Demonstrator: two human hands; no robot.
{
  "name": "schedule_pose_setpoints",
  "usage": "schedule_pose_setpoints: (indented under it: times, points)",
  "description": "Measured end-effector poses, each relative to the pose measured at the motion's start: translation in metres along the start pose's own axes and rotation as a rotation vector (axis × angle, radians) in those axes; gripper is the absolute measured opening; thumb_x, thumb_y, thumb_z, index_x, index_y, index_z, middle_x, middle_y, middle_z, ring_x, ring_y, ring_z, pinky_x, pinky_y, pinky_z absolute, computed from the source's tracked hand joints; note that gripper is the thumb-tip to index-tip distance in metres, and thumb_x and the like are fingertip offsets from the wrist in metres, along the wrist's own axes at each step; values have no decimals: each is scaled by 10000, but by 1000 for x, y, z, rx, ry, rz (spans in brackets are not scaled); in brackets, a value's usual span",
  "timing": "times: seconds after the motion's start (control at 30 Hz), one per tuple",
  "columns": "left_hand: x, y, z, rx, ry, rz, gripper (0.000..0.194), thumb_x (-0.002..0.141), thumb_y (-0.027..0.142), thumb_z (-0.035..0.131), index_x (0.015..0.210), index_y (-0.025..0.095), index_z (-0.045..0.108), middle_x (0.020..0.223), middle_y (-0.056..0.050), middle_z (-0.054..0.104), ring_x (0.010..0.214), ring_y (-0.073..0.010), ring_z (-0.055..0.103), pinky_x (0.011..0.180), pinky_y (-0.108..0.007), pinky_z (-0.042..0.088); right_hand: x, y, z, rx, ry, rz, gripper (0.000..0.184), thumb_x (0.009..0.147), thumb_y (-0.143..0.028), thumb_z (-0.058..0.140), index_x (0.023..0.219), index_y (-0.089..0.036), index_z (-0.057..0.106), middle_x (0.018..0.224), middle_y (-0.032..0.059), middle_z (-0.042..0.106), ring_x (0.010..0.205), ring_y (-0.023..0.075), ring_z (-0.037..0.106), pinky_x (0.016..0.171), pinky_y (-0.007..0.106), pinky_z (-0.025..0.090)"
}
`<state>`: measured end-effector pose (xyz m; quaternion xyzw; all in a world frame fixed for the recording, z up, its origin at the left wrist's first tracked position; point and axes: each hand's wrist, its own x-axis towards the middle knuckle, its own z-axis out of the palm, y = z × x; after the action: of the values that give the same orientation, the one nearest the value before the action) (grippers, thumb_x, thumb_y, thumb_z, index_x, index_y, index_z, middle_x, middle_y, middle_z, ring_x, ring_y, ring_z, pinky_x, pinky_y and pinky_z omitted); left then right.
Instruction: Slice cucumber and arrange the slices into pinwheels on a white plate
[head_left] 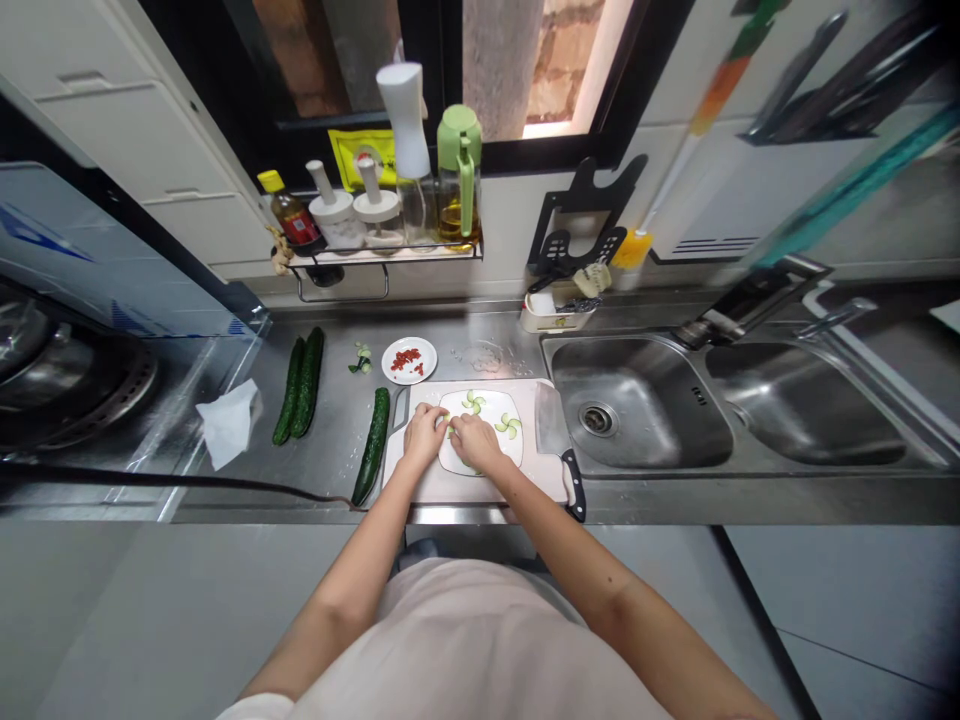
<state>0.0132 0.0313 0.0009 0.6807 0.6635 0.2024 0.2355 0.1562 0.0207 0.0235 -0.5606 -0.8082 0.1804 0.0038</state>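
A white squarish plate (491, 408) rests on a pale cutting board (420, 485). Green-edged cucumber slices form a pinwheel (474, 402) near the plate's far edge and a second pinwheel (508, 426) at its right. Over the plate's left side, my left hand (425, 434) has its fingers closed together at a bit of pale green cucumber. Close beside it, my right hand (475, 442) bends its closed fingers down to the same spot. The fingers mostly cover the slices there. Some more green shows beneath my right hand.
A cleaver (556, 430) lies along the board's right edge, beside the sink (645, 400). One whole cucumber (371, 445) lies left of the board, two cucumbers (300, 385) farther left. Behind are a small plate (397, 374) of red pieces, cucumber scraps (361, 358) and a condiment shelf (390, 254).
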Motion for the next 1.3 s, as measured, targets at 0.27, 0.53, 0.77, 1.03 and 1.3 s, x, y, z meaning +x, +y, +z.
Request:
schedule_pose_setpoints:
  times: [0.27,0.53,0.77,1.03,1.3]
  points:
    - [-1,2,-1,-24,19,-22,242,838,251,574,1057,231,676,1002,-56,573,836,-166,577,779,-278,444,3,0,-1,46,21,16,275,943,-285,421,1139,-181,583,1109,114,626,1024,227,550,812,298,398]
    - [1,-12,2,-220,151,-68,238,809,233,569,1009,185,689,981,-68,619,681,-126,554,768,-281,468,-3,8,-6,169,103,89,252,924,-249,454,1117,-190,605,1103,94,638,1021,211,543,817,292,385]
    - [-6,-24,-4,-289,306,-154,249,776,230,564,970,161,705,939,-74,662,689,-141,579,745,-277,479,-26,15,-17,307,265,57,194,911,-225,454,943,-198,644,943,60,654,862,181,556,721,265,378]
    - [-17,-37,-15,-269,323,-190,253,763,254,564,952,166,707,919,-75,665,726,-155,599,749,-282,486,-78,25,-17,442,406,-16,205,911,-254,433,852,-204,623,811,44,625,791,173,554,711,269,401]
    - [-13,-40,-13,-194,313,-227,283,762,246,548,992,156,686,884,-75,658,714,-157,602,762,-282,493,-101,34,-22,495,431,23,213,914,-286,434,852,-204,620,778,35,624,739,169,557,685,272,407]
